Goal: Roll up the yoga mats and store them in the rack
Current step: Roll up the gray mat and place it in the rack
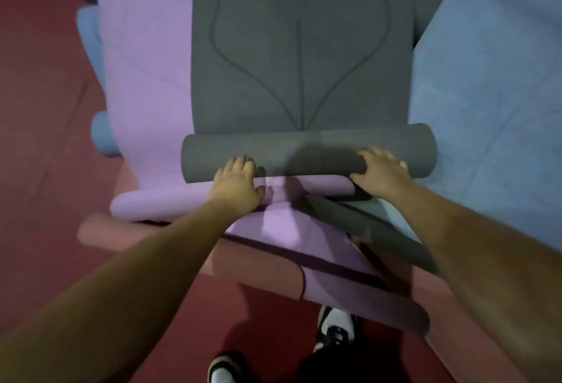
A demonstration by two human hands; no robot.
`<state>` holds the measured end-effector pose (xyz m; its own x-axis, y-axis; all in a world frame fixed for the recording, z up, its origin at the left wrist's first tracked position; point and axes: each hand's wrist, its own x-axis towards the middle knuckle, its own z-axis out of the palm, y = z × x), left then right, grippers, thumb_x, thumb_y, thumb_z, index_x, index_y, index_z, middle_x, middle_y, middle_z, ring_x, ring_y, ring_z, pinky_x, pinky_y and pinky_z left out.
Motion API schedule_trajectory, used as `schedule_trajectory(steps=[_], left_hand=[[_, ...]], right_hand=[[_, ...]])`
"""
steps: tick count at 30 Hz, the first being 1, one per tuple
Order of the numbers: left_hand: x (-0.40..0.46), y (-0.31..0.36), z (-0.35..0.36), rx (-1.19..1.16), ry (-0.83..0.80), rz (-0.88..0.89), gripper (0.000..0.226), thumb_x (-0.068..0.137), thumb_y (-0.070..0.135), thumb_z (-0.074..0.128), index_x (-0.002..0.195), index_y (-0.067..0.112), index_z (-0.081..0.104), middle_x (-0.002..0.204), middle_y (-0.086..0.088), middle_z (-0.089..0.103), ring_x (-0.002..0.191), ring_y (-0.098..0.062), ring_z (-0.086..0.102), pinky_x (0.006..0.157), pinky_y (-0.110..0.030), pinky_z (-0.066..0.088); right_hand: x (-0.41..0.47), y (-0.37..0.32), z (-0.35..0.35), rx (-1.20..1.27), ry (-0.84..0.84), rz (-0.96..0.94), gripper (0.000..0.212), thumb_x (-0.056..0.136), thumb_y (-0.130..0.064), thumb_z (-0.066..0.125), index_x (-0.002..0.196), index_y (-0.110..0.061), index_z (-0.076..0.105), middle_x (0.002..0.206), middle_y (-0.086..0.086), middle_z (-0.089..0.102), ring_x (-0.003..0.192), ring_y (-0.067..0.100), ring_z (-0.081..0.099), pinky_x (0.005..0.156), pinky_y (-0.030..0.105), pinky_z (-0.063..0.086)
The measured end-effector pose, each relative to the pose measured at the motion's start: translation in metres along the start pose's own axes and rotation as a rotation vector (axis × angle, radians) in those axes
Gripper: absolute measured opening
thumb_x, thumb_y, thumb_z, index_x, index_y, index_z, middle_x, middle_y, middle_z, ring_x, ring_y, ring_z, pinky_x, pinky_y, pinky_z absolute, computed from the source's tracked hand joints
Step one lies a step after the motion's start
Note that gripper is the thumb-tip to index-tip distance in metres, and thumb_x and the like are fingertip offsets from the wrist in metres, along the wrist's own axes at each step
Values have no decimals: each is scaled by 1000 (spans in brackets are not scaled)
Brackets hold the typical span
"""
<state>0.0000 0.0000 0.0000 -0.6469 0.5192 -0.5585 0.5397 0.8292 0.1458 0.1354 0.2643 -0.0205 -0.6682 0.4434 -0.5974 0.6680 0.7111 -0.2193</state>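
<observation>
A grey yoga mat [301,48] with a line pattern lies flat, running away from me. Its near end is rolled into a thick grey roll [307,154] lying crosswise. My left hand [235,186] presses on the roll's near left side, fingers spread over it. On the roll's right side rests my right hand [378,171], fingers curled over the top. Under the grey mat lies a purple mat [146,72], its near edge curled into a small purple roll [158,203].
A blue mat [492,78] lies flat to the right. Blue rolled mats [91,32] sit along the left edge. A pink mat [258,261] and a dark grey strip [380,230] lie under my arms. The floor [39,108] is red. My shoes [336,328] stand below.
</observation>
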Motion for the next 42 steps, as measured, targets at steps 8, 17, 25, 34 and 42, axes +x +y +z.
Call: schedule_trajectory(steps=[8,17,25,34,42], left_hand=[[32,-38,39,80,-49,-27,63,99,53,42,150,19,25,155,-11,32,130,-35,46,104,-43,31],[37,-36,27,253,-75,103,71,90,64,50,143,18,36,155,-11,30,139,-38,30,110,-49,26],[-18,-36,19,406,36,238,45,90,50,61,122,18,61,123,-12,51,119,-34,39,94,-40,31],[-169,-57,-3,56,31,355,27,93,34,62,106,10,63,115,-21,61,106,-44,56,80,-46,45],[-243,-84,25,93,143,350,31,96,29,59,104,0,55,115,-27,56,106,-47,52,84,-52,44]], right_hand=[[48,-10,37,-103,-27,22,101,81,-67,61,157,-29,7,162,6,20,146,28,22,116,51,15],[-3,4,61,-194,-142,-71,69,72,-59,77,119,-19,47,123,6,55,115,29,50,93,40,34],[-85,4,68,-308,73,-169,39,88,-44,66,114,-15,61,116,11,61,114,31,53,89,40,34],[-246,-22,52,-282,332,-192,33,86,-30,70,94,-1,58,98,24,58,96,44,55,71,49,44],[-303,-36,81,-313,392,-295,35,91,-32,65,97,1,55,100,26,56,96,45,53,70,49,40]])
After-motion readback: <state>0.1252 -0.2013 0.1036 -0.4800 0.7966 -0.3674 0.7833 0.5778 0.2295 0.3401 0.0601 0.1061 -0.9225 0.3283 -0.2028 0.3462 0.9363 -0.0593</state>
